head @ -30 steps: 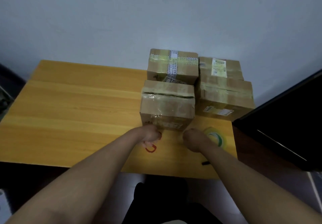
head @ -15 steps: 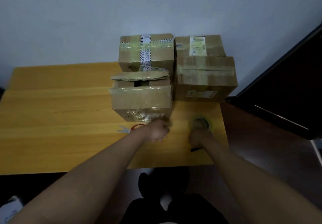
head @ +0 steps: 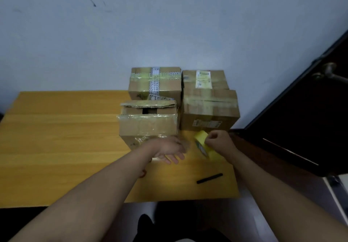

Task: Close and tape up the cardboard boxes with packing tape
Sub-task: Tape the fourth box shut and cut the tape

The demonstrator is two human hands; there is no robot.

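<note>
Three cardboard boxes stand at the table's back right. The front left box [head: 148,127] has its top flaps ajar with a dark gap showing. Behind it sits a taped box [head: 155,82]. A larger taped box [head: 209,110] stands to the right. My right hand [head: 219,142] grips a yellow roll of packing tape [head: 204,145], lifted and tilted just in front of the larger box. My left hand [head: 170,148] hovers blurred with fingers spread, in front of the ajar box and left of the roll.
The wooden table [head: 66,138] stretches bare to the left. A black marker [head: 209,178] lies near the front right edge. Something red [head: 143,173] peeks from under my left forearm. A dark door [head: 305,119] stands close on the right, a pale wall behind the boxes.
My right hand has picked the tape roll up off the table and tilted it. My left hand opened and moved right toward the roll. The view shifted, and the scissors are now hidden under my left arm.
</note>
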